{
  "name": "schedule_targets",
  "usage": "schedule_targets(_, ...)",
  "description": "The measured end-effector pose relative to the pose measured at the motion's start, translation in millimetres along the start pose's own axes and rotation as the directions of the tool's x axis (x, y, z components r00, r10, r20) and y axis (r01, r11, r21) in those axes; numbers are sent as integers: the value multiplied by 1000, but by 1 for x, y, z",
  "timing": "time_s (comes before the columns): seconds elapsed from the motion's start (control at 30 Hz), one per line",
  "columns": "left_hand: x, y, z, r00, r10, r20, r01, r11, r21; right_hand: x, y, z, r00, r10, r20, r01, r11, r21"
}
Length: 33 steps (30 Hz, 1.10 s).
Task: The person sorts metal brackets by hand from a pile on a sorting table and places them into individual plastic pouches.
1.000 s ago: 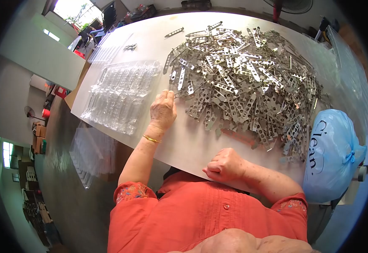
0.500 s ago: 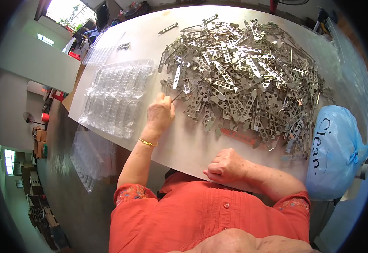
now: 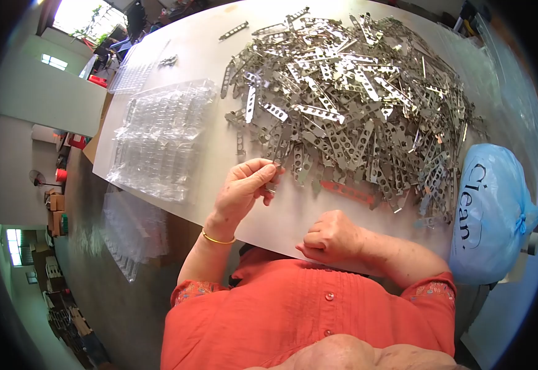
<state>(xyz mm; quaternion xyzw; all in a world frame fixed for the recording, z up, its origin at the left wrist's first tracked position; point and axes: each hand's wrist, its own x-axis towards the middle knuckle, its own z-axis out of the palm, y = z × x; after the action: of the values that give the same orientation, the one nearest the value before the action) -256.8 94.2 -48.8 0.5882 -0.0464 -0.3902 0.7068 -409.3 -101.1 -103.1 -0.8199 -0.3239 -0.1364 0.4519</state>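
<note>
My left hand [image 3: 247,188] is raised at the near edge of the metal pile, thumb and fingers pinched together on a thin metal strip [image 3: 277,164]. Most of that strip is hidden by the fingers or seen nearly edge-on. The big heap of flat metal strips [image 3: 343,92], many punched with rows of round holes, spreads beyond both hands. My right hand [image 3: 331,237] is closed in a fist on the table's near edge, with nothing visible in it. An orange-red strip [image 3: 349,192] lies at the heap's near side, a little beyond the right fist.
Clear plastic trays [image 3: 161,142] are stacked on the left of the white table [image 3: 244,225]. Another clear tray [image 3: 136,68] lies behind them, beside a few small metal parts [image 3: 168,60]. A tied blue bag [image 3: 494,213] stands at the right.
My left hand has drawn back from the heap's left edge, toward me and slightly right, and turned so the thumb shows. The right fist stays put. The view has shifted slightly.
</note>
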Motion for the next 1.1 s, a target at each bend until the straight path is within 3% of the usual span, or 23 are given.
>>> schedule_targets(0.03,0,-4,4,1000,-12,7,12,1000,-5,1,-1,-2,1000,1,-24,-1,1000,18)
schedule_targets(0.13,1,-18,16,972,-76,221,135,955,-264,1,1,-3,999,13,-48,-11,999,37)
schedule_targets(0.27,2,-33,29,962,-128,242,203,926,-319,-1,2,-4,1000,13,-12,-13,1000,10)
schedule_targets(0.9,3,-29,36,972,-110,209,171,937,-303,-1,3,-6,999,34,22,-34,999,20)
schedule_targets(1.0,-2,-26,37,982,-73,172,119,955,-272,1,6,-11,999,34,-15,-32,996,80)
schedule_targets(1.07,-7,-29,33,987,61,152,-49,995,-85,-3,11,-17,988,152,15,-151,954,259)
schedule_targets(1.1,-10,-27,34,986,69,149,-58,995,-79,-3,10,-19,990,142,13,-140,956,258)
